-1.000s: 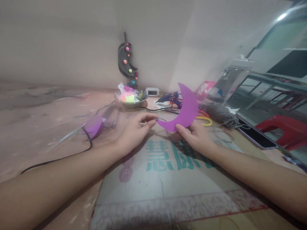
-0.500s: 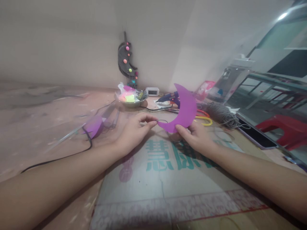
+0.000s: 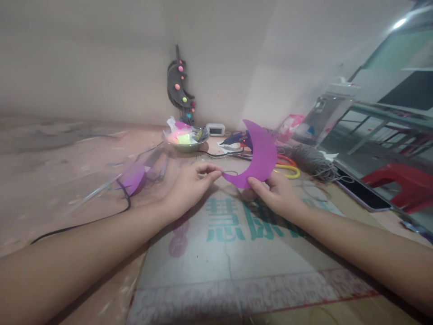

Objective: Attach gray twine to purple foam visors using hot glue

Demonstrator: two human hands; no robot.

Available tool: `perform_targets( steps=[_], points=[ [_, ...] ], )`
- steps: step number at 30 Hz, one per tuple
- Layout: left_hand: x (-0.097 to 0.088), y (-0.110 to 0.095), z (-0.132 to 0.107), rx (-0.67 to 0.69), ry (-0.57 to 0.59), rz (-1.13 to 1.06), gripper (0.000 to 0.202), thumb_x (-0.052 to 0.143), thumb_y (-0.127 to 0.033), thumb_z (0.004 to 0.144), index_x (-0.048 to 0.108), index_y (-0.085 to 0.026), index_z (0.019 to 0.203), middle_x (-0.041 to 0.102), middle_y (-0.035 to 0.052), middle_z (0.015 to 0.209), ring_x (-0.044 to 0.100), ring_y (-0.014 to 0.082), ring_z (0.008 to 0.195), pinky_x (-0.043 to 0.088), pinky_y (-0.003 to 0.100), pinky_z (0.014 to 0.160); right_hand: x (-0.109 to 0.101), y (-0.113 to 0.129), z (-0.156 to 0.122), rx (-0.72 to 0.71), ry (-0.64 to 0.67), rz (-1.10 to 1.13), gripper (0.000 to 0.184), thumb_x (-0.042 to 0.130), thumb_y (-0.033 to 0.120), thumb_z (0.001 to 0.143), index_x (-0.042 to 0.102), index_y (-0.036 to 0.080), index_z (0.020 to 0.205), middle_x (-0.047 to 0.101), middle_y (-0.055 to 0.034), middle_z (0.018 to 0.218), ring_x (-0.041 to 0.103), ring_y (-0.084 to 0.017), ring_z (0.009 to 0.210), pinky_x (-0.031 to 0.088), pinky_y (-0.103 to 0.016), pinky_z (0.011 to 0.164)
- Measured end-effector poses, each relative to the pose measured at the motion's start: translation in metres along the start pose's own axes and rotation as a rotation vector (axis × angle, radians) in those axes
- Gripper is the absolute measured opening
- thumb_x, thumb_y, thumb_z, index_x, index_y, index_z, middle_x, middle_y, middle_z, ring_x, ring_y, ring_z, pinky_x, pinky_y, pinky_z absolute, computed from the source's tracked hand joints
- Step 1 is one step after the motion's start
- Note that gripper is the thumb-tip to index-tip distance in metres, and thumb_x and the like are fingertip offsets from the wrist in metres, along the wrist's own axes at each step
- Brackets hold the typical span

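A purple paper crescent [image 3: 264,155] is held up above the printed board, its upper tip pointing up and left. My right hand [image 3: 279,194] grips its lower curve, thumb in front and the other fingers mostly hidden behind. At the crescent's lower left tip, my left hand [image 3: 198,183] is closed in a pinch, thumb against index finger. A thin grey yarn loop [image 3: 232,172] shows beside that pinch; whether the fingers hold it too, I cannot tell. A ball of grey yarn [image 3: 309,162] lies to the right, beyond my right hand.
A metal bowl [image 3: 186,145] of colourful pieces, a small digital clock [image 3: 215,130] and a blue glue gun [image 3: 236,138] stand behind. A decorated grey crescent [image 3: 176,85] leans at the wall. Another purple piece [image 3: 135,178] lies left, a phone [image 3: 363,189] right.
The crescent's upper tip has tilted slightly to the left. Both hands keep their grip and have hardly moved.
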State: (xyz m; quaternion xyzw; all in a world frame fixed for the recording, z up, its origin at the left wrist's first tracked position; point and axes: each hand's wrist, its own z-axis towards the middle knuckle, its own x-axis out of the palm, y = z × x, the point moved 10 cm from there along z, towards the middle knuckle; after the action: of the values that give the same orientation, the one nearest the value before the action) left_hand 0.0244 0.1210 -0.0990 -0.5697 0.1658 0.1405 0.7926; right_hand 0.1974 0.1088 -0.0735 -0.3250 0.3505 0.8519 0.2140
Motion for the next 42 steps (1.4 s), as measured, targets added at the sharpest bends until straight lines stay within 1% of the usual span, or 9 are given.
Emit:
perform_targets(
  steps=[4, 7, 19, 24, 32, 35, 38, 40, 42],
  points=[
    [0.000, 0.002, 0.001, 0.046, -0.011, -0.039, 0.024, 0.057, -0.033, 0.089, 0.072, -0.021, 0.104, 0.073, 0.0049, 0.112, 0.064, 0.0216, 0.107, 0.048, 0.034, 0.096, -0.001, -0.004, 0.001, 0.029, -0.028, 0.015, 0.023, 0.050, 0.031, 0.089, 0.063, 0.018, 0.075, 0.069, -0.0032, 0.073, 0.062, -0.017, 0.065, 0.048, -0.028, 0.063],
    [0.001, 0.004, 0.000, 0.028, -0.016, -0.056, 0.025, 0.057, -0.030, 0.089, 0.069, -0.020, 0.109, 0.071, 0.0055, 0.113, 0.064, 0.0206, 0.103, 0.048, 0.034, 0.094, -0.003, -0.008, 0.001, 0.057, -0.051, 0.023, 0.024, 0.050, 0.031, 0.089, 0.060, 0.018, 0.071, 0.067, -0.0027, 0.070, 0.059, -0.016, 0.062, 0.046, -0.027, 0.060],
    [0.000, -0.007, -0.003, 0.047, -0.002, 0.009, 0.013, 0.061, -0.028, 0.085, 0.070, -0.019, 0.090, 0.072, 0.0046, 0.102, 0.064, 0.0214, 0.101, 0.048, 0.032, 0.090, -0.004, -0.005, 0.000, 0.044, -0.047, 0.052, 0.022, 0.051, 0.032, 0.089, 0.061, 0.017, 0.075, 0.066, -0.0030, 0.071, 0.059, -0.017, 0.064, 0.045, -0.028, 0.060],
    [0.003, -0.004, -0.002, 0.007, 0.021, 0.015, 0.014, 0.060, -0.028, 0.085, 0.069, -0.018, 0.083, 0.072, 0.0033, 0.093, 0.064, 0.0202, 0.089, 0.048, 0.032, 0.086, -0.002, -0.007, 0.000, 0.051, -0.036, 0.069, 0.023, 0.050, 0.032, 0.089, 0.062, 0.017, 0.077, 0.065, -0.0027, 0.070, 0.059, -0.017, 0.063, 0.045, -0.028, 0.060],
    [0.005, 0.003, -0.001, -0.021, 0.030, -0.032, 0.018, 0.060, -0.030, 0.087, 0.069, -0.015, 0.088, 0.070, 0.0040, 0.091, 0.063, 0.0188, 0.086, 0.047, 0.031, 0.084, 0.000, -0.011, -0.001, 0.048, -0.052, 0.071, 0.020, 0.055, 0.034, 0.088, 0.063, 0.017, 0.081, 0.069, -0.0054, 0.078, 0.063, -0.020, 0.070, 0.049, -0.032, 0.067],
    [0.006, 0.006, 0.001, 0.008, 0.027, -0.089, 0.022, 0.059, -0.032, 0.088, 0.069, -0.016, 0.100, 0.069, 0.0057, 0.101, 0.062, 0.0188, 0.091, 0.048, 0.030, 0.082, 0.000, -0.007, -0.001, -0.002, -0.083, 0.047, 0.017, 0.061, 0.033, 0.085, 0.063, 0.018, 0.095, 0.071, -0.0075, 0.092, 0.065, -0.023, 0.080, 0.050, -0.034, 0.072],
    [0.008, 0.011, 0.002, 0.000, 0.025, -0.158, 0.035, 0.059, -0.036, 0.087, 0.062, -0.017, 0.116, 0.067, 0.0059, 0.099, 0.062, 0.0175, 0.086, 0.049, 0.028, 0.074, -0.003, 0.000, -0.002, -0.085, -0.117, 0.006, 0.011, 0.061, 0.026, 0.086, 0.060, 0.020, 0.095, 0.069, -0.0045, 0.085, 0.063, -0.019, 0.074, 0.048, -0.029, 0.066],
    [0.018, 0.017, 0.001, -0.063, 0.091, -0.221, 0.036, 0.058, -0.041, 0.087, 0.062, -0.015, 0.112, 0.066, 0.0053, 0.091, 0.061, 0.0152, 0.074, 0.048, 0.026, 0.064, -0.006, 0.009, -0.005, -0.166, -0.122, -0.037, 0.003, 0.059, 0.020, 0.086, 0.056, 0.021, 0.087, 0.063, -0.0007, 0.073, 0.056, -0.015, 0.062, 0.044, -0.025, 0.058],
    [0.034, 0.021, -0.003, -0.128, 0.213, -0.286, 0.035, 0.058, -0.044, 0.087, 0.065, -0.013, 0.102, 0.064, 0.0035, 0.081, 0.056, 0.0124, 0.062, 0.042, 0.023, 0.054, -0.004, 0.023, -0.009, -0.298, -0.082, -0.070, 0.009, 0.058, 0.016, 0.085, 0.052, 0.021, 0.082, 0.058, 0.0012, 0.067, 0.050, -0.013, 0.057, 0.040, -0.023, 0.054]
  ],
)
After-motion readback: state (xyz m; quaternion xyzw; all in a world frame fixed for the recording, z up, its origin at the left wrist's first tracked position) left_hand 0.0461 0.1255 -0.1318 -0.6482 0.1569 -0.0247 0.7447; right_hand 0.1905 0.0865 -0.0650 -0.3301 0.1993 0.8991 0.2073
